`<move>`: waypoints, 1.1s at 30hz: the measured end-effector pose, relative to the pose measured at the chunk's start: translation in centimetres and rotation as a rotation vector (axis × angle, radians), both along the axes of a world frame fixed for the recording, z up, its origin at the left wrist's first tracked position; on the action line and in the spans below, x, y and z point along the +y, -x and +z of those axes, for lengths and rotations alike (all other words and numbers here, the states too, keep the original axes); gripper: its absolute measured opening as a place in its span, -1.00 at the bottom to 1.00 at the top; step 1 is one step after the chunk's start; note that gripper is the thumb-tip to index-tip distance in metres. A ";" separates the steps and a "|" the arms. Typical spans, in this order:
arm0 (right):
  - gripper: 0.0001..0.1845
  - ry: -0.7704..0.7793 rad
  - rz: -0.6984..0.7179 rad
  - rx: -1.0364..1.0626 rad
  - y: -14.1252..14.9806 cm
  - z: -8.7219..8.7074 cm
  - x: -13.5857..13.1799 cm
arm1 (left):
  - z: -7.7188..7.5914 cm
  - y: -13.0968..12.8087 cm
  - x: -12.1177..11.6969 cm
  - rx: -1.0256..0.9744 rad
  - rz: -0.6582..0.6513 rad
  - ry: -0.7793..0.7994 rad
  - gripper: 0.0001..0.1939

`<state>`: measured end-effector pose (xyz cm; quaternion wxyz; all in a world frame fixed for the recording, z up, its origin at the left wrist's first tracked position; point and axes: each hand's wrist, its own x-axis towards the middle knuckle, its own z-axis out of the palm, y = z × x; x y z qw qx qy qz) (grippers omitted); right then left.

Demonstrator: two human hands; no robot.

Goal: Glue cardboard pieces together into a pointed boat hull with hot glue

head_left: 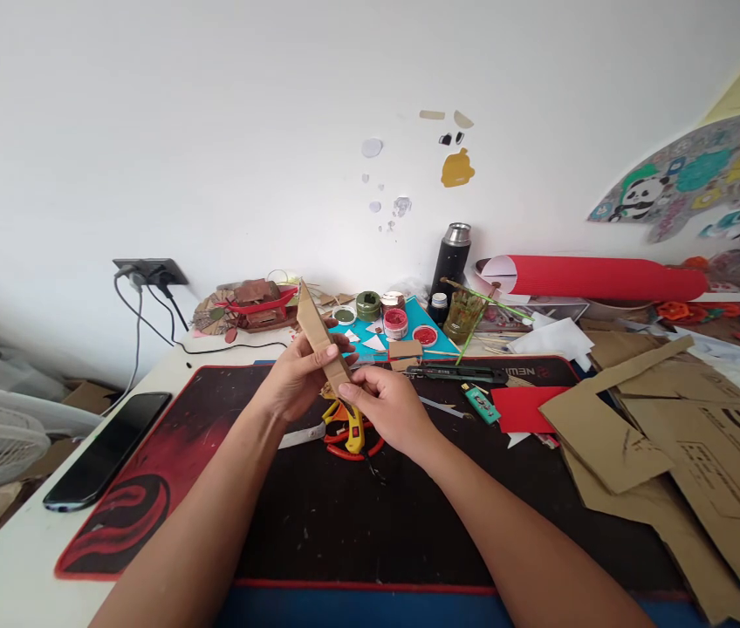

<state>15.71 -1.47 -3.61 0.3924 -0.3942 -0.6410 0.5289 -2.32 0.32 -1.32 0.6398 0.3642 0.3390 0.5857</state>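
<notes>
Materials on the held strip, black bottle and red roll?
Strip: probably cardboard; matte tan, like the sheets at right.
Bottle: dark body, material unclear; cap likely metal, from its silvery shine.
Roll: paper or thin foam, perhaps; red, fairly matte, curled into a tube.

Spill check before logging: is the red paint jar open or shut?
Open: the red paint jar shows paint at its uncovered mouth, and what looks like its lid, red inside, lies just beside it.

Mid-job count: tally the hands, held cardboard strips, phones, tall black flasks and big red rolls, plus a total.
Hands: 2 (left hand, right hand)
Held cardboard strip: 1
Phone: 1
Tall black flask: 1
Big red roll: 1
Total: 6
</notes>
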 end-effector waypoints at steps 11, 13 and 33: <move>-0.75 -0.047 -0.048 -0.040 -0.1 0.0 0.2 | 0.2 -0.6 0.0 0.038 0.101 -0.020 -0.45; -0.72 -0.072 -0.054 -0.067 -0.2 -0.2 0.3 | 0.2 -0.6 0.0 0.049 0.120 -0.016 -0.45; -0.45 0.048 -0.032 0.095 -0.4 0.1 0.7 | 0.3 -0.5 0.5 -0.052 0.261 -0.048 -0.49</move>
